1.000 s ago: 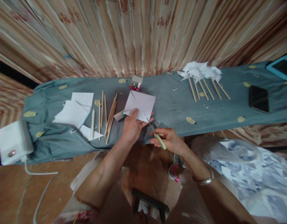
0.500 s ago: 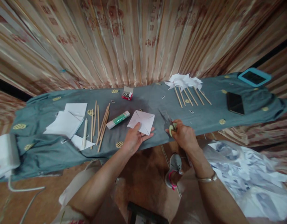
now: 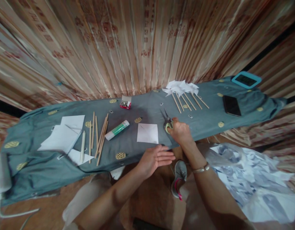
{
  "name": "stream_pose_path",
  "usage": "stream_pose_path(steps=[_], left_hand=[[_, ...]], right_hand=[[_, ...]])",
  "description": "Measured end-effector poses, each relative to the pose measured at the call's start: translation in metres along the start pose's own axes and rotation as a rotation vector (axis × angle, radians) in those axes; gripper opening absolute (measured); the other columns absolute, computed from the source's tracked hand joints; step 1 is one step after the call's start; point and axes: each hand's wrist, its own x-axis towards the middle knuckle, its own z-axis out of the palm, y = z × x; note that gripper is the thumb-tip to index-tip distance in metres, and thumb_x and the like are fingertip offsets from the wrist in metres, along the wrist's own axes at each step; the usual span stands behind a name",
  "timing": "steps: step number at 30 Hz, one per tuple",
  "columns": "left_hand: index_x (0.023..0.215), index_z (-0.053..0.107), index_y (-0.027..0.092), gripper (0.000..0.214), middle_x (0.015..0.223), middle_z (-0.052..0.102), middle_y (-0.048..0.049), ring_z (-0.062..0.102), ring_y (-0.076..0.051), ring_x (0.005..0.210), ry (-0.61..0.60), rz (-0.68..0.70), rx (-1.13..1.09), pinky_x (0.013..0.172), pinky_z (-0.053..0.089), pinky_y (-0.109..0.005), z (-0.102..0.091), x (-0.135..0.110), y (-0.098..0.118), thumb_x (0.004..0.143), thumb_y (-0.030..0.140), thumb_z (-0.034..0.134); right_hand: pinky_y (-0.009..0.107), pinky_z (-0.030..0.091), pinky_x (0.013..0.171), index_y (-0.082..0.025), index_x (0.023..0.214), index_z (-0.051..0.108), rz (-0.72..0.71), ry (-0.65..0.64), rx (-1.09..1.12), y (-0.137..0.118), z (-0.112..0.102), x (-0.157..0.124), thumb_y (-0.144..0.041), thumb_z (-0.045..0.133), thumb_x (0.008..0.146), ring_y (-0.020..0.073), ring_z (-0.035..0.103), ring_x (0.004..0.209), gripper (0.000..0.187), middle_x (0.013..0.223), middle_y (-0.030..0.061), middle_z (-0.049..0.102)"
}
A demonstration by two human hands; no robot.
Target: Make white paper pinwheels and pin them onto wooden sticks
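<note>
My left hand [image 3: 157, 158] is held in front of the table's near edge, its fingers stretched out with nothing in them. Just beyond it a white square of paper [image 3: 147, 133] lies flat on the cloth. My right hand [image 3: 180, 130] grips the yellow-green handles of a pair of scissors [image 3: 166, 122]. The scissors' blades are spread a little and point away from me, low over the cloth. Left of the paper square lie a green and white glue stick [image 3: 117, 130] and several thin wooden sticks [image 3: 101, 135].
Paper pinwheels [image 3: 181, 88] on sticks lie at the back right, near a black phone [image 3: 231, 105] and a blue-framed device [image 3: 246, 80]. A small red box [image 3: 125, 103] holds metal pins. White sheets [image 3: 63, 134] and a candle-like white stick [image 3: 82, 147] are left; paper scraps [image 3: 250, 179] fill a bag below right.
My left hand has let go of the paper square, which now lies on the cloth, and has drawn back toward me with fingers out. The scissors are lower, nearer the cloth.
</note>
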Motion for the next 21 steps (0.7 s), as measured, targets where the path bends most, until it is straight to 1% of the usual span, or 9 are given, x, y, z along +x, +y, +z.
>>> stream_pose_path(steps=[2,4,6,8,11,13,15,17,21], left_hand=[[0.093,0.068,0.011,0.032,0.076,0.071,-0.0113,0.069,-0.021,0.063,0.006,0.141,0.285,0.067,0.056,-0.035,-0.006,-0.004,0.001,0.086,0.041,0.059],[0.094,0.07,0.015,0.027,0.078,0.07,-0.0084,0.066,-0.019,0.061,0.087,0.421,0.646,0.067,0.055,-0.036,-0.016,-0.007,0.011,0.088,0.038,0.057],[0.096,0.072,0.018,0.021,0.095,0.071,-0.0108,0.067,-0.024,0.089,0.143,0.717,1.049,0.088,0.053,-0.042,-0.028,-0.009,0.025,0.088,0.028,0.056],[0.105,0.07,0.02,0.025,0.116,0.067,-0.0121,0.058,-0.027,0.113,0.188,0.871,1.354,0.101,0.045,-0.049,-0.041,-0.008,0.037,0.089,0.021,0.051],[0.116,0.064,0.018,0.03,0.133,0.059,-0.0143,0.049,-0.03,0.126,0.257,0.851,1.676,0.105,0.042,-0.054,-0.059,-0.005,0.044,0.089,0.018,0.05],[0.12,0.061,0.017,0.032,0.135,0.057,-0.0153,0.049,-0.03,0.127,0.259,0.824,1.789,0.105,0.043,-0.053,-0.067,-0.003,0.042,0.091,0.02,0.049],[0.124,0.059,0.017,0.034,0.136,0.056,-0.0158,0.05,-0.03,0.126,0.252,0.831,1.847,0.105,0.043,-0.053,-0.071,-0.001,0.038,0.092,0.023,0.049],[0.127,0.057,0.016,0.036,0.136,0.056,-0.0163,0.05,-0.03,0.127,0.255,0.85,1.876,0.105,0.043,-0.052,-0.072,-0.001,0.034,0.093,0.024,0.048],[0.129,0.055,0.015,0.038,0.138,0.055,-0.0174,0.049,-0.031,0.129,0.255,0.848,1.913,0.106,0.042,-0.052,-0.074,-0.004,0.033,0.094,0.026,0.047]], right_hand=[[0.037,0.049,0.072,-0.008,0.115,0.057,0.003,-0.021,-0.008,-0.002,0.001,0.002,-0.032,0.056,0.088,0.0323,0.071,0.084,0.036,0.084,0.0202,0.073],[0.037,0.049,0.073,-0.01,0.11,0.059,0.005,-0.037,-0.012,-0.003,0.002,0.003,-0.032,0.056,0.088,0.0321,0.07,0.085,0.031,0.085,0.0198,0.073],[0.038,0.049,0.075,-0.01,0.109,0.061,-0.006,-0.04,-0.012,-0.002,0.003,0.003,-0.031,0.054,0.09,0.0323,0.069,0.087,0.03,0.088,0.0203,0.072],[0.039,0.048,0.077,-0.01,0.104,0.064,-0.014,-0.039,-0.006,0.0,0.002,0.004,-0.03,0.052,0.091,0.0326,0.068,0.089,0.026,0.089,0.0209,0.071],[0.042,0.047,0.084,-0.01,0.095,0.068,-0.043,-0.01,0.037,-0.002,0.0,0.004,-0.025,0.049,0.092,0.0325,0.065,0.092,0.024,0.09,0.0217,0.07],[0.043,0.046,0.089,-0.009,0.104,0.067,-0.121,0.064,0.119,-0.01,0.002,0.003,-0.028,0.048,0.093,0.0327,0.062,0.099,0.03,0.101,0.0223,0.07],[0.044,0.044,0.096,-0.008,0.122,0.061,-0.234,0.15,0.233,-0.022,0.009,0.001,-0.037,0.049,0.093,0.0328,0.057,0.11,0.043,0.12,0.0212,0.065],[0.046,0.041,0.1,-0.01,0.132,0.054,-0.303,0.167,0.314,-0.036,0.02,0.0,-0.045,0.05,0.092,0.0333,0.051,0.122,0.053,0.133,0.0204,0.058],[0.049,0.037,0.104,-0.009,0.138,0.048,-0.285,0.117,0.34,-0.049,0.041,0.002,-0.045,0.052,0.091,0.0347,0.042,0.132,0.06,0.144,0.0241,0.046]])
